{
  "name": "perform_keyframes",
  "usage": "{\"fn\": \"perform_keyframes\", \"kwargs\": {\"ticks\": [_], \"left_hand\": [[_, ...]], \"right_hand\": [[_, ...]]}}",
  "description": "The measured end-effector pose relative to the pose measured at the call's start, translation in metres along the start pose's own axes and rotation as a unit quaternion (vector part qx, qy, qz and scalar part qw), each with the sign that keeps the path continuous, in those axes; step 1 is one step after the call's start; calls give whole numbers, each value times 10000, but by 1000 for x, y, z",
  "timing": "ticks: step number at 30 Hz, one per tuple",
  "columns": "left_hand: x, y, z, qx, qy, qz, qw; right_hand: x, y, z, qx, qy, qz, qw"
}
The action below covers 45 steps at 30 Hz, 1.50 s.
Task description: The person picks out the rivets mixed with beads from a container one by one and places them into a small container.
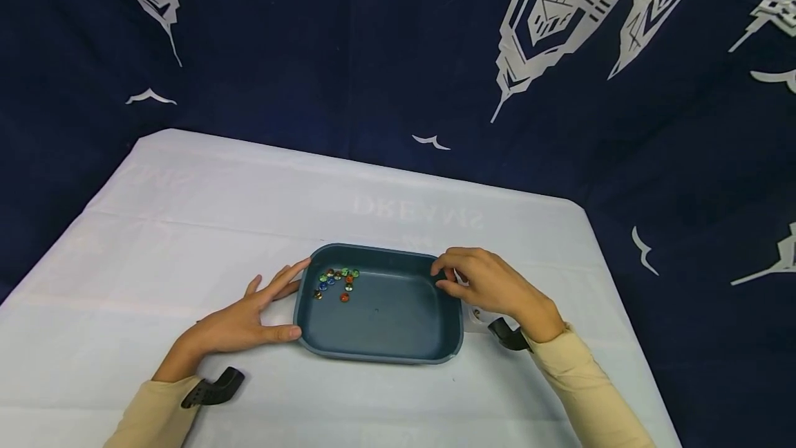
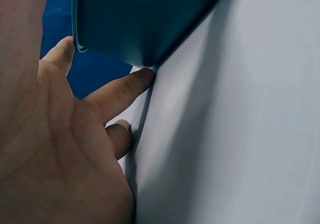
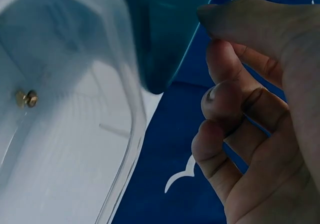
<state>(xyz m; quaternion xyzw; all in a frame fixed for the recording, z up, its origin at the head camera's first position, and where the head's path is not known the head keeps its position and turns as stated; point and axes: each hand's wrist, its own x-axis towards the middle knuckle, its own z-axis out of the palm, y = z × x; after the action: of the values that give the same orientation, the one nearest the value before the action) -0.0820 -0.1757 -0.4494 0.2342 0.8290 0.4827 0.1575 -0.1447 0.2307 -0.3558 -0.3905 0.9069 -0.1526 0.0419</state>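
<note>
A dark blue-grey tray [image 1: 398, 327] with rounded corners lies on the white-covered table. Several small glass marbles [image 1: 345, 297], in green, blue, orange and amber, are gathered at its left end. Against the tray's left rim rests the left hand [image 1: 249, 316], fingers spread and thumb at the near corner. The left wrist view shows its fingertips [image 2: 146, 75] right at the tray's outer wall. Over the right rim hovers the right hand [image 1: 481, 282], its fingers loosely bent with a gap to the thumb. Nothing shows between those fingers in the right wrist view.
Beside the tray's right end, partly under the right forearm, stands a clear plastic container [image 3: 122, 134] with a gold-coloured marble [image 3: 30, 98] inside. A dark blue cloth [image 1: 280, 75] with white building and bird prints hangs behind the white table [image 1: 218, 261].
</note>
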Motion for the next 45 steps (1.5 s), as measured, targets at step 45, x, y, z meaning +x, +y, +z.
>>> {"fn": "perform_keyframes", "kwargs": {"ticks": [45], "left_hand": [[-1, -1, -1, 9, 38, 77, 10000]], "right_hand": [[54, -38, 18, -103, -513, -601, 9968]]}}
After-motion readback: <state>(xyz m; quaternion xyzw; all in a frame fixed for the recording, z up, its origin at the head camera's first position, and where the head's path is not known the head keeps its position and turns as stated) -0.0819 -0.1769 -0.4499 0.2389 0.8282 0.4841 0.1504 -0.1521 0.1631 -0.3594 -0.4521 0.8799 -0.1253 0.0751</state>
